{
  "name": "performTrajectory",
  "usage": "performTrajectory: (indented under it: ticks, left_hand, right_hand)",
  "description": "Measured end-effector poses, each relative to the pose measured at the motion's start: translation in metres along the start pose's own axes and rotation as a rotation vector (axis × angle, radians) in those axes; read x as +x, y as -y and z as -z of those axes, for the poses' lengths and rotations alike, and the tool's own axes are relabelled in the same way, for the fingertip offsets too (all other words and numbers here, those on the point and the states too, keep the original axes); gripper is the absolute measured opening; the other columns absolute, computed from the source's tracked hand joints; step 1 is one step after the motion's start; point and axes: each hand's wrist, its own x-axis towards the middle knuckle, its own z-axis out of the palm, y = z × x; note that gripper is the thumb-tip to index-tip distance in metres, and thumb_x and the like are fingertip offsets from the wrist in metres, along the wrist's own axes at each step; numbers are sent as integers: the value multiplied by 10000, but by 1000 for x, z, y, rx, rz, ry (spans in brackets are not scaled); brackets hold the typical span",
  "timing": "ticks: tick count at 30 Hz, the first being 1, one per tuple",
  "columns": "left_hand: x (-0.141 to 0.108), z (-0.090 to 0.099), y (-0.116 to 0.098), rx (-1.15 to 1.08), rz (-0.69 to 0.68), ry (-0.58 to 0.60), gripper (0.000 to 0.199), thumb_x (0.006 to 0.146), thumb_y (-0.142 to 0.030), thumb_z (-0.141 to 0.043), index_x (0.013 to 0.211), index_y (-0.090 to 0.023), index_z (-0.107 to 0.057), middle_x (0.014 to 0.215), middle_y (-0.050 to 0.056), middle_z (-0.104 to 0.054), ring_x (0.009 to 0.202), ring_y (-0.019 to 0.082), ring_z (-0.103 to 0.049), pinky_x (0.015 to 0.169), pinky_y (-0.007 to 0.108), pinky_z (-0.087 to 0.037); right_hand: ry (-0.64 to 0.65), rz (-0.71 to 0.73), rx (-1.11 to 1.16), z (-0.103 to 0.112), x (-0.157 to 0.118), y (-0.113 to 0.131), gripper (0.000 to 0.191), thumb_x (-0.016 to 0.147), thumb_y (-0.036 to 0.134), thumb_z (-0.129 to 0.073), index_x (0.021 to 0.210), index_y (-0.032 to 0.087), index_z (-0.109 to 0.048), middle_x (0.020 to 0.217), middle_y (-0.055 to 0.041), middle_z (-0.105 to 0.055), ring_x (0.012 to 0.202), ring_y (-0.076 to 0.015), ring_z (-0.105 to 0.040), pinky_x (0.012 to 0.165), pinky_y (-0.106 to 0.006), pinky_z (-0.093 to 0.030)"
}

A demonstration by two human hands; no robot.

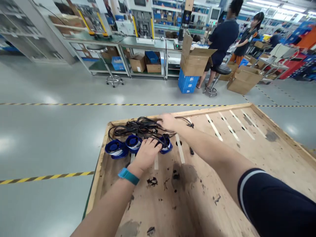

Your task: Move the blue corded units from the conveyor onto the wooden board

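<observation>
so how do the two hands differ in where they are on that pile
The left hand lies on the blue round parts at the pile's near edge; the right hand reaches further, onto the black cable tangle. The left wrist wears a teal band; the right wrist is bare. Both rest palm down over the wooden board.

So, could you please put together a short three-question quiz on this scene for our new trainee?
1. True or false: the left hand rests on the blue round parts beside the black cables.
2. What does the right hand touch? A) a cardboard box B) the black cables C) a stool
3. What is worn on the left wrist?

Key: 1 true; 2 B; 3 a teal wristband. All of it lies on the wooden board.
</observation>
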Motion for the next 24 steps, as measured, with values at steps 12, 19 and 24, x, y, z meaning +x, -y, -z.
performTrajectory:
  ticks: [12, 19, 24]
  left_hand:
    - [2, 5, 23, -214, 118, 58, 494, 965, -283, -457, 1439, -162, -525, 1256, 161, -654, 1198, 322, -565, 1064, 500, -483]
    - [10, 5, 24, -118, 101, 94, 425, 986, -328, -408, 1309, -122, -593, 1256, 194, -627, 1213, 346, -567, 1077, 507, -474]
    - [19, -6, 17, -30, 216, 114, 419, 942, -299, -455, 1280, -103, -606, 1342, 213, -597, 1255, 361, -556, 1070, 499, -470]
  right_hand:
    - [68, -36, -86, -21, -136, -113, 370, 923, 268, -629, 1266, 139, -675, 1470, -188, -549, 1319, -367, -501, 1090, -532, -405]
    - [-59, 148, 412, -56, -109, -12, 967, 746, 462, -837, 1528, 163, -354, 1479, -176, -541, 1342, -318, -519, 1103, -441, -430]
    - [-113, -16, 491, -71, -96, 4, 735, 828, 429, -761, 1400, 119, -420, 1208, -167, -688, 1136, -317, -642, 948, -412, -502]
